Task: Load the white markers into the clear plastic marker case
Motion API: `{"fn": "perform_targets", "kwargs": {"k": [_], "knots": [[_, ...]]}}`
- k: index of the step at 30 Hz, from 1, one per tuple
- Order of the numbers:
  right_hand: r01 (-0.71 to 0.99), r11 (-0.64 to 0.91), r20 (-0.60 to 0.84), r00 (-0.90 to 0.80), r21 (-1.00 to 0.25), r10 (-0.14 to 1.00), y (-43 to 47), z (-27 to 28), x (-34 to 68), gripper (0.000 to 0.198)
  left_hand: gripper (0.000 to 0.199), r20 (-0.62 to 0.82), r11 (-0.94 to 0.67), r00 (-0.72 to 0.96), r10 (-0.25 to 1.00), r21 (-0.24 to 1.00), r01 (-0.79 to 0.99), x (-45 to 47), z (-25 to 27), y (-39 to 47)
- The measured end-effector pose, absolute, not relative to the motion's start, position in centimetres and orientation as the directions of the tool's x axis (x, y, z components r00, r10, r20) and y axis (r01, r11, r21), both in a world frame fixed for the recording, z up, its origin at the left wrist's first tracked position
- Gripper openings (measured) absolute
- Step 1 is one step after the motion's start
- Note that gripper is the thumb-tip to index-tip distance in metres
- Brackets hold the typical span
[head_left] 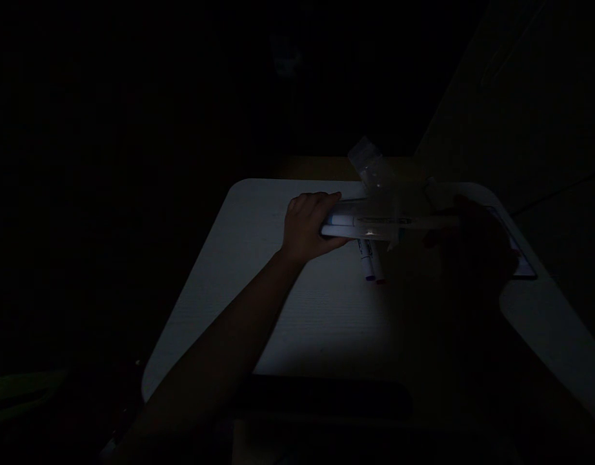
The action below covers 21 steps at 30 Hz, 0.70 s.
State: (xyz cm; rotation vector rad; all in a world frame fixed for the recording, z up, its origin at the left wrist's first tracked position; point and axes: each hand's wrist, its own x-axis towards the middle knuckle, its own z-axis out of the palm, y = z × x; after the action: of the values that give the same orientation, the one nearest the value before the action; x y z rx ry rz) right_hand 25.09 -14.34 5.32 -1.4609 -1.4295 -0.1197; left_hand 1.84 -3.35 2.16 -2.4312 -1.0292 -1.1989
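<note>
In dim light, my left hand (310, 223) wraps round the left end of a clear plastic case (379, 210) lying sideways above the table. A white marker with a blue band (342, 221) shows inside it. My right hand (476, 242), deep in shadow, pinches the right end of a pale marker (430, 222), whose other end reaches into the case. Under the case, two white markers lie on the tabletop, one with a purple end (367, 261) and one with a red end (377, 265). The fingers of my right hand are hard to make out.
The white table (215, 258) has rounded corners. A flat dark-edged object, perhaps a phone or tablet (526, 268), lies at its right side, partly behind my right hand. A clear plastic flap (365, 155) sticks up behind the case. Something green (21, 387) shows at lower left.
</note>
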Motion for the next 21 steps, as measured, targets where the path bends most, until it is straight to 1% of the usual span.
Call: {"fn": "perform_targets", "kwargs": {"k": [3, 5, 6, 9, 14, 19, 21], "knots": [[0.860, 0.260, 0.759, 0.200, -0.439, 0.620, -14.51, 5.44, 25.26, 0.049, 0.079, 0.763, -0.713, 0.418, 0.493, 0.079, 0.696, 1.82, 2.17, -3.34], [0.881, 0.255, 0.771, 0.171, -0.398, 0.613, -14.68, 5.61, 25.15, 0.048, 0.079, 0.762, -0.717, 0.422, 0.492, 0.080, 0.692, 1.81, 2.17, -3.34], [0.885, 0.234, 0.757, 0.178, -0.403, 0.629, -14.76, 5.70, 25.06, 0.047, 0.079, 0.763, -0.722, 0.422, 0.489, 0.083, 0.687, 1.80, 2.16, -3.34], [0.861, 0.172, 0.679, 0.238, -0.478, 0.694, -14.91, 5.84, 24.79, 0.048, 0.078, 0.776, -0.739, 0.420, 0.471, 0.086, 0.668, 1.79, 2.11, -3.33], [0.756, 0.253, 0.624, 0.251, -0.604, 0.740, -14.78, 5.57, 24.78, 0.046, 0.080, 0.766, -0.738, 0.422, 0.485, 0.100, 0.668, 1.82, 2.12, -3.34], [0.802, 0.249, 0.643, 0.206, -0.543, 0.738, -14.72, 5.79, 24.66, 0.042, 0.083, 0.757, -0.722, 0.422, 0.498, 0.093, 0.685, 1.85, 2.28, -3.44], [0.788, 0.263, 0.626, 0.190, -0.557, 0.756, -14.75, 5.94, 24.54, 0.043, 0.082, 0.759, -0.722, 0.423, 0.495, 0.088, 0.687, 1.82, 2.31, -3.46]]}}
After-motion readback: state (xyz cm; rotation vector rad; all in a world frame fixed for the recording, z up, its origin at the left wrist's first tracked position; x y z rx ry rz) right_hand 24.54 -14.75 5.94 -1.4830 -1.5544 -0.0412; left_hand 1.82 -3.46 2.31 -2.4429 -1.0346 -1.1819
